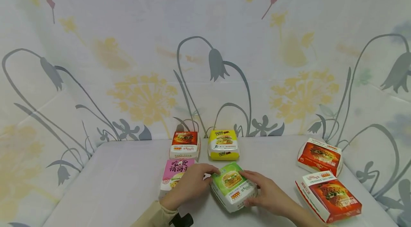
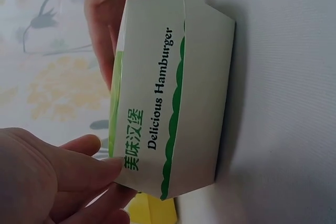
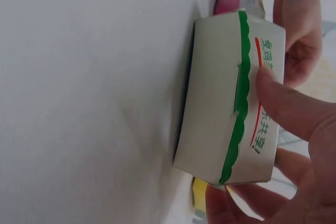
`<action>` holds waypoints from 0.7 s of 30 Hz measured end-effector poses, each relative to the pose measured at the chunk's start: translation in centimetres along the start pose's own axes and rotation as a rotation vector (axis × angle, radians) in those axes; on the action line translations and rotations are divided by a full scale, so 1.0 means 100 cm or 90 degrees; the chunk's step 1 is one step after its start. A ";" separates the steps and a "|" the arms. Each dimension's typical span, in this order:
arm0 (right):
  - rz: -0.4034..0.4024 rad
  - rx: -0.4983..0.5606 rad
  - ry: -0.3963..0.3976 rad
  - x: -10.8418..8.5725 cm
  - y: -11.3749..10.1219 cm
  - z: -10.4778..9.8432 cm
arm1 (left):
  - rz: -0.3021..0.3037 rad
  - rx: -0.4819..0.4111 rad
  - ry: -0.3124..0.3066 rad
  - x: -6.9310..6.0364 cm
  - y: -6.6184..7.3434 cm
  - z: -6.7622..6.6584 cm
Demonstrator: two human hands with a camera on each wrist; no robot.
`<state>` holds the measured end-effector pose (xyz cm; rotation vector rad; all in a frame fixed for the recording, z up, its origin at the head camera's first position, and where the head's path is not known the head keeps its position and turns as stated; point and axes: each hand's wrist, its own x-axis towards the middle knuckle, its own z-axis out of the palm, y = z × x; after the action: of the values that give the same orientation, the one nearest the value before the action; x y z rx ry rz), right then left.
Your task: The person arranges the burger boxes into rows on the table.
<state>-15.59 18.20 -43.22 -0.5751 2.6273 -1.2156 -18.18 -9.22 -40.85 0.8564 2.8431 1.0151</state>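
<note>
Beige sleeve (image 1: 153,215), black wrist device (image 1: 182,220)

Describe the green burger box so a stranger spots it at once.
On the white table before the flowered backdrop, find the yellow box near the back edge. Just in front of it, right of the pink box, is the green burger box. It alone has a green lid panel, against its neighbours' yellow and pink.
</note>
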 end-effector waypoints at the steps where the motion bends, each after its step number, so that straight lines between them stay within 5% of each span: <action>1: 0.006 0.003 0.006 0.000 -0.001 0.001 | 0.000 0.003 -0.001 0.000 0.000 0.000; 21: 0.051 0.006 0.108 -0.002 -0.013 0.020 | -0.026 0.006 -0.026 0.005 0.001 0.006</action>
<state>-14.41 16.12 -43.47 -0.3756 2.7508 -1.3058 -18.45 -8.58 -41.21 0.8073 2.8219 0.9694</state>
